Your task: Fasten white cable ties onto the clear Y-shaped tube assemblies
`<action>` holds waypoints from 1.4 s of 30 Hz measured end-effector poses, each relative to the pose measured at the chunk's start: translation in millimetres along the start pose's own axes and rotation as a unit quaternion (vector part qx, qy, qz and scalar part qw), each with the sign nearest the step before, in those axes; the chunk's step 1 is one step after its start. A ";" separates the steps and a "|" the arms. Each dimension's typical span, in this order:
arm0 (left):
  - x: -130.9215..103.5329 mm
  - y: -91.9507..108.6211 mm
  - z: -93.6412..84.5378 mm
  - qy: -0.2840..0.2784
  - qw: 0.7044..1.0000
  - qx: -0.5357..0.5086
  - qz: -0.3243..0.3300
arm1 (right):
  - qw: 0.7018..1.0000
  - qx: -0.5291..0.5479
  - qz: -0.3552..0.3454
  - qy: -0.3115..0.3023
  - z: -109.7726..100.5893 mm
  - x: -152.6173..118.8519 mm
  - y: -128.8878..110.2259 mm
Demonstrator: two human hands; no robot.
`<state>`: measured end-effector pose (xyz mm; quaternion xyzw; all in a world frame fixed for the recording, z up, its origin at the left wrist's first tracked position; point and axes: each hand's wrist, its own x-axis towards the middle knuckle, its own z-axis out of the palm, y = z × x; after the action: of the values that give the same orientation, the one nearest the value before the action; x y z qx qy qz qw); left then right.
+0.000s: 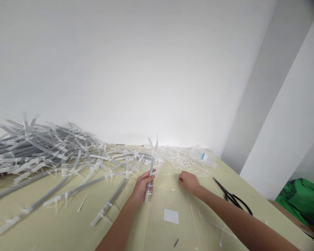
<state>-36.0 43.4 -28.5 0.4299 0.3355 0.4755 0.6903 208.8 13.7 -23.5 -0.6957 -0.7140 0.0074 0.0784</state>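
At the centre of the frame we see our left hand wrapped around a translucent grey tube, which it holds nearly upright; two short, thin branches fork out at the tube's top end. Our right hand, just right of centre, has its fingers curled in low over the counter; we cannot tell whether it pinches anything. Beyond it, we have a scatter of white cable ties with a clear plastic bag bearing a blue label at its right. Many similar tubes lie heaped in a pile at the left of the frame. Black-handled scissors rest at the lower right, near our right forearm, and a white square lies at lower centre.
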 end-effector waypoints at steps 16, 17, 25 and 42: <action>2.5 -0.2 4.4 -0.021 1.000 0.015 -0.012 | 0.999 0.045 0.000 0.006 11.3 51.3 -42.2; 2.6 -0.5 4.2 -0.022 1.000 0.015 -0.013 | 0.999 0.051 0.001 0.009 11.7 52.0 -43.1; 1.6 0.3 3.2 -0.021 1.000 0.008 -0.017 | 0.972 0.192 0.006 0.134 -0.7 41.5 -51.6; 0.7 0.8 3.8 -0.020 0.999 -0.021 -0.014 | 0.660 0.746 0.079 0.051 22.9 -17.2 -81.0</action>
<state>-32.7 43.1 -26.2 0.4206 0.3173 0.4640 0.7122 125.9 -3.7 -38.1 -0.4574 -0.4061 0.5083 0.6062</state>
